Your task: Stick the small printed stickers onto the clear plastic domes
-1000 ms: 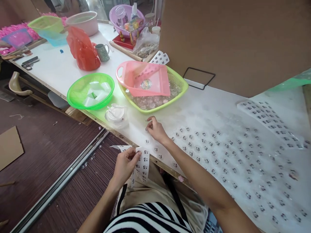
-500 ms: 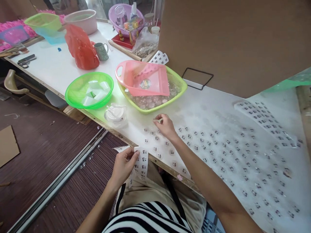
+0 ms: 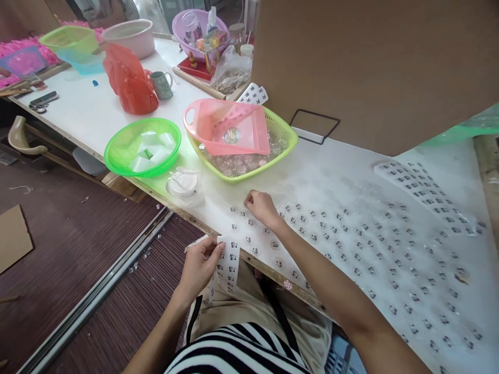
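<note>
The left hand [image 3: 200, 262] has thumb and fingers pinched on a sticker strip [image 3: 233, 258] printed with small dark motifs, which dangles above the lap just off the edge of the counter [image 3: 327, 161]. The right hand [image 3: 263, 208] is over the counter, its fingers curled together and tips bent down; whether they grip anything I cannot tell. Beside and beyond that wrist, clear round pieces [image 3: 343, 257] bearing the same kind of motif lie scattered. Further out, a yellow-green basket [image 3: 237, 178] holds clear pieces, a pink tray [image 3: 253, 136] lying across it. Near it are a green bowl [image 3: 125, 140] with white pieces inside, a mug [image 3: 161, 87] and a red bag [image 3: 132, 85]
</note>
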`<state>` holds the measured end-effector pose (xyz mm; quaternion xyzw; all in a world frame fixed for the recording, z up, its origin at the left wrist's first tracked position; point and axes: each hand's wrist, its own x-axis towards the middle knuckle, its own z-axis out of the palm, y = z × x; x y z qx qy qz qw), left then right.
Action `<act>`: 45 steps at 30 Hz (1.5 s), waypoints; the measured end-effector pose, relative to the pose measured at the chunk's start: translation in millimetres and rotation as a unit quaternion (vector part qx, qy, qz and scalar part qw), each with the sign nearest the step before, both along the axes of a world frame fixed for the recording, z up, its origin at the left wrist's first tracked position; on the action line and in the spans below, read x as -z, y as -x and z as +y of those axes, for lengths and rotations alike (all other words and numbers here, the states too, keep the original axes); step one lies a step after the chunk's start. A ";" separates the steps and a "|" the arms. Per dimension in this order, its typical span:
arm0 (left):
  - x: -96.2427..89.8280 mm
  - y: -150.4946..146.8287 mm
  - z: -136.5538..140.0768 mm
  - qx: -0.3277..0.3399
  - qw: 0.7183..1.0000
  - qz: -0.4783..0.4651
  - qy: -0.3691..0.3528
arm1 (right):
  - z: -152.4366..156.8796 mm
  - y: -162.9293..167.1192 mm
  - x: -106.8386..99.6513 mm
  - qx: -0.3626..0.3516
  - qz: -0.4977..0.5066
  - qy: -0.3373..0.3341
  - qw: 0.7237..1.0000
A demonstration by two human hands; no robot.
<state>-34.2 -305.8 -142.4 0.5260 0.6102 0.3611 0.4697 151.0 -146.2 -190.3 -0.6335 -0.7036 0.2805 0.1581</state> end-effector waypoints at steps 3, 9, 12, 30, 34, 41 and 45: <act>-1.7 -1.3 1.5 0.008 1.000 -0.001 -0.004 | 0.8 3.7 -4.2 0.001 -0.042 -0.012 0.999; -1.6 -0.5 1.3 -0.011 1.000 -0.001 -0.014 | -21.0 0.1 -28.5 -0.005 -0.016 -0.066 0.998; -0.1 -0.2 0.8 -0.022 0.999 -0.022 -0.016 | -56.7 -2.1 -45.9 -0.074 0.176 -0.007 0.982; 7.9 -5.6 -1.5 -0.035 0.998 0.034 -0.032 | -112.4 -11.3 -50.3 -0.111 0.245 -0.067 0.961; 7.3 -7.4 -1.4 -0.028 0.997 0.058 -0.050 | -113.8 -13.8 -50.3 -0.054 0.307 -0.094 0.945; 10.3 -7.5 -3.1 0.008 0.991 0.104 -0.080 | -107.0 0.5 -53.1 -0.078 0.410 0.078 0.905; 7.8 -8.1 -3.6 0.023 0.992 0.096 -0.078 | -107.4 7.1 -52.9 -0.058 0.425 0.055 0.901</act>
